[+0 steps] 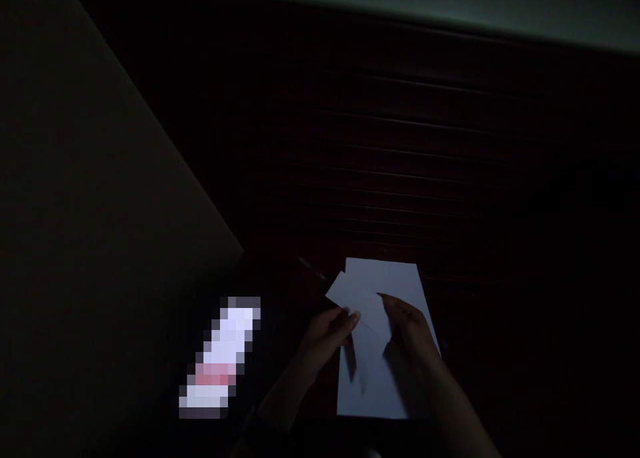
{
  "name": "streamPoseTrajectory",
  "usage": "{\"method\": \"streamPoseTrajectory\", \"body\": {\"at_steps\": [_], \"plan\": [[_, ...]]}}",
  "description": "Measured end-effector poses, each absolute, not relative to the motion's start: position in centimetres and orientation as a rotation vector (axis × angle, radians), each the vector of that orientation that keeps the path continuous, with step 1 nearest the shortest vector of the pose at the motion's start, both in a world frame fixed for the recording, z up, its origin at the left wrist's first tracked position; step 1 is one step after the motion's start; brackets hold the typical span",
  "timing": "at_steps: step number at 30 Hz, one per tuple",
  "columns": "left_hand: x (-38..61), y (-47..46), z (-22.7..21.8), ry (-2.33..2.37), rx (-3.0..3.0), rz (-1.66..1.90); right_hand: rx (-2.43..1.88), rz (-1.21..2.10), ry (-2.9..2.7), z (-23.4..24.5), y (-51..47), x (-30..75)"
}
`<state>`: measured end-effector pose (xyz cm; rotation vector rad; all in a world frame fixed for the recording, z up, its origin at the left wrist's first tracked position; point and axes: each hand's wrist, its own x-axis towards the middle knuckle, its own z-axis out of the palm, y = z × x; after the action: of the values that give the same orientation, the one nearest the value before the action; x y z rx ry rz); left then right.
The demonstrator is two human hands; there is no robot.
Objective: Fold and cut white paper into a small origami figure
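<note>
A small piece of white paper (350, 293) is held up at a tilt above a larger white sheet (385, 271). My left hand (327, 335) is closed on its lower left edge, with the thumb on top. My right hand (410, 328) is closed at the paper's right side, its fingertips at the edge and partly in shadow. The larger sheet lies flat on a dark surface beneath both hands and carries their shadows. Against the white below, the lower edge of the small piece is hard to make out.
A slim pen (311, 268) lies left of the sheet's top end. To the left, a bright, pixelated phone-like screen (220, 358) glows. Dark ridged panelling (380, 125) rises behind, and a pale slanted panel (100, 211) stands at left. The surroundings are very dim.
</note>
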<state>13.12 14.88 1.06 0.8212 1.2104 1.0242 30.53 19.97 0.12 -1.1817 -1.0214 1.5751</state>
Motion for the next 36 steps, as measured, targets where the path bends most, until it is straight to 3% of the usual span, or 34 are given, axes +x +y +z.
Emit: {"method": "streamPoseTrajectory", "body": {"at_steps": [8, 22, 28, 36], "plan": [[11.2, 15.3, 0.6, 1.474, 0.876, 1.165, -1.279, 1.798, -1.435, 0.7, 19.3, 31.0], [10.3, 15.6, -0.9, 1.583, 1.001, 1.187, -1.073, 2.041, -1.401, 0.5, 19.2, 31.4], [10.4, 15.8, -0.6, 1.527, 0.968, 1.144, -0.922, 1.913, -1.491, 3.0, 18.2, 30.2], [11.5, 15.0, 2.4, 0.929, 0.72, 1.087, -0.994, 1.452, -1.854, 2.2, 17.9, 29.4]]}}
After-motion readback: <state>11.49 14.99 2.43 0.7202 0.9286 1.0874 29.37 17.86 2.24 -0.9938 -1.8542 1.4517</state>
